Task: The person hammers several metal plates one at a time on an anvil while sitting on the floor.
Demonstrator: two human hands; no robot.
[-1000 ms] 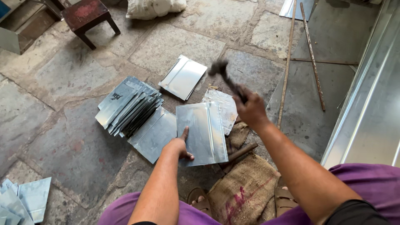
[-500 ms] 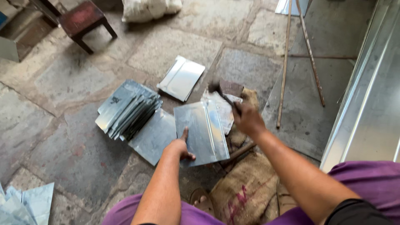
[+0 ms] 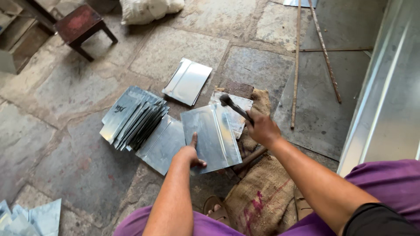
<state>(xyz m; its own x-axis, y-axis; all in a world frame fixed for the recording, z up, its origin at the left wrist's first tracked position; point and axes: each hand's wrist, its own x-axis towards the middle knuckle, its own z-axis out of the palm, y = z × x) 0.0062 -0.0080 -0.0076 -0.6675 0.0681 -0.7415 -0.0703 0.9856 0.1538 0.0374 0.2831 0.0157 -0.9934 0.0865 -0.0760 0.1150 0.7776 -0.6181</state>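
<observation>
You're mid-hammering the fold, right hand [image 3: 262, 129] gripping the hammer [image 3: 235, 107], left hand [image 3: 191, 153] flat on the sheet-metal piece [image 3: 212, 135] mid-frame; I'd say the next blow needs that sheet pinned steady.

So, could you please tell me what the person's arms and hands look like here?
Both forearms are bare to the elbow, and the left hand and right hand wear no gloves, rings or watch. At the right upper arm, a black sleeve edge shows. Purple clothing covers the lap.
</observation>
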